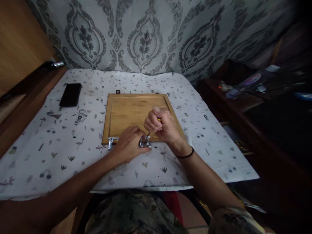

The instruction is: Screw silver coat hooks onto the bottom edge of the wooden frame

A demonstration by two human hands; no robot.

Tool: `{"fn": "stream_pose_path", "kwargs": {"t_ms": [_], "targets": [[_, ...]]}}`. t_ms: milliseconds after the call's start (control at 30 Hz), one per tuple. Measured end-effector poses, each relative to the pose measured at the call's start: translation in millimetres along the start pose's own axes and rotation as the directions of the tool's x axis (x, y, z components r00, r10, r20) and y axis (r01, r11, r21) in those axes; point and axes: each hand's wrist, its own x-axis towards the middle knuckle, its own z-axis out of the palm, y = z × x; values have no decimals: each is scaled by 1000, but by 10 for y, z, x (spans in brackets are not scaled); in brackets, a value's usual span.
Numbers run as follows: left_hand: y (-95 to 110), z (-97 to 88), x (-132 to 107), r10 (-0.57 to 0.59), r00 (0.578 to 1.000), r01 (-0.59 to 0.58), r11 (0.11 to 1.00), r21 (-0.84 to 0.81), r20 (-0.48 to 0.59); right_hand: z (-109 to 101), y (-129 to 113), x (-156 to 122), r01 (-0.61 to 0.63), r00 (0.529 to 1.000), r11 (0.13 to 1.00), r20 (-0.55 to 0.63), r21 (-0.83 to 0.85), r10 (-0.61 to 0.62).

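A framed wooden cabinet door point(129, 113) lies flat on the cloth. My left hand point(130, 144) presses on its near edge, with thumb and fingers closed about a metal hinge point(147, 143). My right hand point(163, 123) is a fist above the door, wrapped round a screwdriver point(159, 120). Only a bit of yellow handle shows, and the thin shaft slants down to the hinge; the exact contact of the tip is too small to tell. A second metal hinge point(110, 143) sits at the door's near left corner, beside my left hand.
A patterned white cloth point(73, 175) covers the table. On the left lies a black phone point(70, 95). Patterned curtain fabric point(145, 35) hangs behind. A wooden cabinet point(21, 48) stands at left; at right a dark shelf point(226, 97) holds a plastic bottle point(251, 81).
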Motion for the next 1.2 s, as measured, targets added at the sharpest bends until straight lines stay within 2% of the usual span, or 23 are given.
{"fn": "stream_pose_path", "kwargs": {"t_ms": [67, 133, 200, 233, 267, 300, 367, 433, 500, 567, 667, 833, 933, 1000, 1067, 1133, 1200], "targets": [[4, -7, -4, -13, 1000, 13, 1000, -2, 8, 121, 41, -72, 76, 975, 992, -203, -100, -95], [8, -15, -9, -19, 1000, 19, 1000, -1, 9, 228, 103, -143, 182, 882, 961, -397, -208, -254], [15, -24, -13, -17, 1000, 17, 1000, -1, 5, 294, 157, -190, 244, 791, 931, -499, -272, -353], [19, -29, -14, -18, 1000, 18, 1000, 1, 5, 305, 171, -200, 251, 767, 925, -524, -285, -370], [24, -34, -15, -21, 1000, 21, 1000, 4, 7, 300, 173, -201, 244, 765, 927, -530, -286, -365], [28, -37, -14, -26, 1000, 26, 1000, 6, 10, 280, 163, -196, 228, 782, 934, -520, -275, -344], [32, -39, -13, -36, 999, 35, 999, 6, 18, 200, 114, -176, 176, 858, 960, -443, -218, -258], [25, -31, -12, -36, 999, 36, 999, 2, 16, 89, 45, -155, 113, 940, 983, -305, -147, -154], [9, -13, -12, -18, 1000, 18, 1000, -8, 0, -24, -26, -139, 50, 983, 990, -170, -129, -71], [-9, 6, -11, 0, 1000, -1, 1000, -23, -21, -114, -85, -121, 11, 998, 985, -59, -175, -21], [-18, 20, -7, -6, 1000, 5, 1000, -28, -21, -189, -129, -74, -13, 999, 977, 45, -214, 23], [4, 10, -1, -22, 1000, 22, 1000, -5, 2, -195, -62, 18, -10, 994, 1000, 108, -20, 12], [14, 1, -1, -14, 1000, 14, 1000, 8, 8, -160, -29, 35, -57, 993, 997, 108, 58, 50], [20, -7, -1, -11, 1000, 11, 1000, 10, 6, -119, -28, 29, -78, 996, 996, 56, 49, 75], [27, -15, 0, -22, 1000, 22, 1000, 5, 5, -52, -23, 11, -61, 997, 998, -40, 7, 61], [30, -19, -2, -41, 999, 41, 999, 4, 14, 45, 4, -21, 7, 983, 998, -185, -61, -19], [29, -15, -6, -45, 999, 45, 999, 3, 16, 158, 53, -65, 104, 925, 983, -349, -152, -152]]}}
